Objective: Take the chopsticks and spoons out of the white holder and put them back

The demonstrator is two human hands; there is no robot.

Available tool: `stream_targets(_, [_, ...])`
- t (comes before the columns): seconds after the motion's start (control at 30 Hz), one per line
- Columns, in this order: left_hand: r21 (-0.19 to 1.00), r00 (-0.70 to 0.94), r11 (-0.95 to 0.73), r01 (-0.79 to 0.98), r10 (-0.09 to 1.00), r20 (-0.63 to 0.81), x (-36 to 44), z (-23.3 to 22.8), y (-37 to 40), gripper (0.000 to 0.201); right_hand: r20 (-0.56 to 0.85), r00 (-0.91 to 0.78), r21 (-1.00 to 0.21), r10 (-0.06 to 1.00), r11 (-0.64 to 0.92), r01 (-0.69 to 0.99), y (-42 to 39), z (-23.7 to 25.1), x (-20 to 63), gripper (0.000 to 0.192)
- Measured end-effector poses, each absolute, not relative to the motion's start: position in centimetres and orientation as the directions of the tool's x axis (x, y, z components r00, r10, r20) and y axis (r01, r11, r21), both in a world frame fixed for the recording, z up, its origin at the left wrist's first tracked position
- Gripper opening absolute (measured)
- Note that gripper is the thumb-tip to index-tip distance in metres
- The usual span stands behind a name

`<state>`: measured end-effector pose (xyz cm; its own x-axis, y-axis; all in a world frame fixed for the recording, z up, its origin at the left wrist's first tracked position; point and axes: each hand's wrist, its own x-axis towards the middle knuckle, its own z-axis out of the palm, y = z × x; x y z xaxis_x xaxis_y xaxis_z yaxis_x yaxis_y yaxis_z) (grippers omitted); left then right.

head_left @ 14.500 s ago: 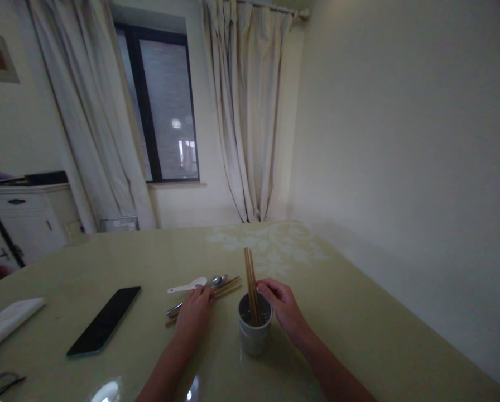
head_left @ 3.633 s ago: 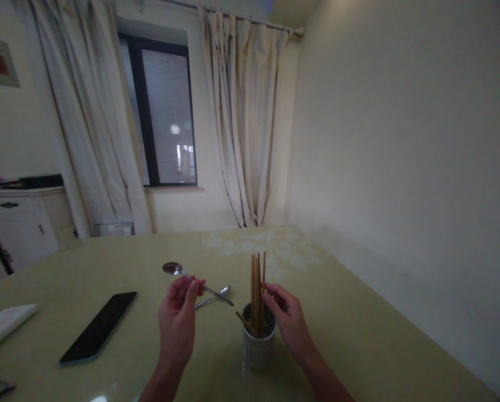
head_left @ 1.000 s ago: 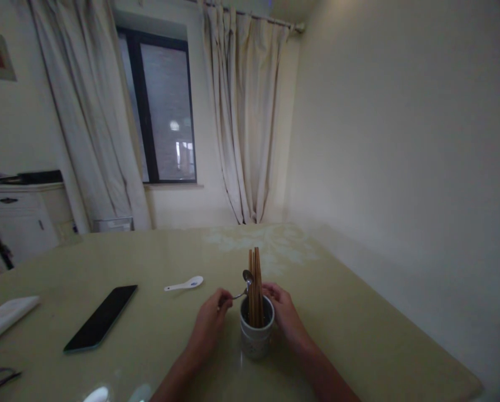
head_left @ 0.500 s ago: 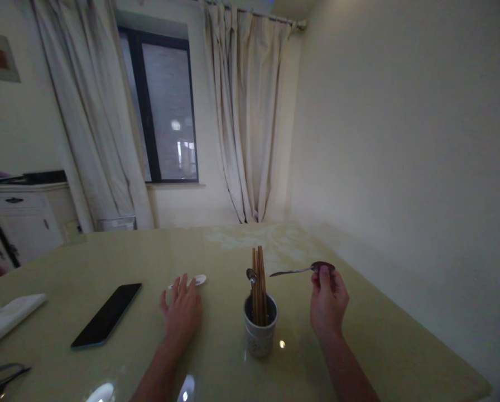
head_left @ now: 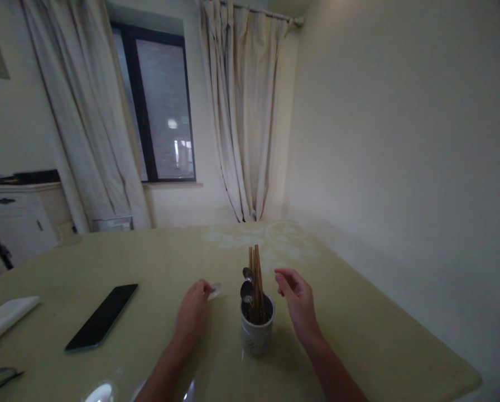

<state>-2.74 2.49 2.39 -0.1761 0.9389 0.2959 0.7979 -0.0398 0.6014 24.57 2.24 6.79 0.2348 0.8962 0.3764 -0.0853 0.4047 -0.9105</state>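
Second spoon now in cup

No legible text, labels or brands; cup markings too blurred, phone screen dark.

Both forearms are bare up to the lower edge of the picture, so no sleeve is visible. The left hand and the right hand have no glove. I can see no ring, no watch and no bracelet on the fingers or wrists, though the light is dim
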Motion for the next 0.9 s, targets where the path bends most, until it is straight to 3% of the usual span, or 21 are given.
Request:
stream_targets(0.07, [0.781,-0.167,-0.149,0.606,0.937,0.308,-1.2,2.4,2.3,0.022,0.320,0.192,-0.941,0.928,0.335,-0.047,2.6,6.1,24.3,0.048])
stream_targets(0.13, [0.873,-0.131,-0.226,0.432,0.942,0.309,0.4,2.6,1.9,0.026,0.236,0.091,-0.969,0.967,0.242,-0.050,2.8,5.5,23.9,0.053])
stream_targets(0.3, [0.928,-0.005,-0.286,0.238,0.955,0.296,3.3,3.8,0.5,0.032,0.124,-0.175,-0.985,0.977,0.099,-0.141,2.5,4.6,22.7,0.059])
stream_targets(0.6, [0.919,0.024,-0.311,0.244,0.949,0.315,3.2,3.6,0.4,0.027,0.213,-0.219,-0.973,0.952,0.184,-0.142,3.2,4.5,22.5,0.056])
stream_targets(0.9, [0.898,0.057,-0.359,0.256,0.933,0.356,3.3,3.3,0.6,0.033,0.200,-0.260,-0.978,0.945,0.175,-0.115,4.0,3.5,22.3,0.050])
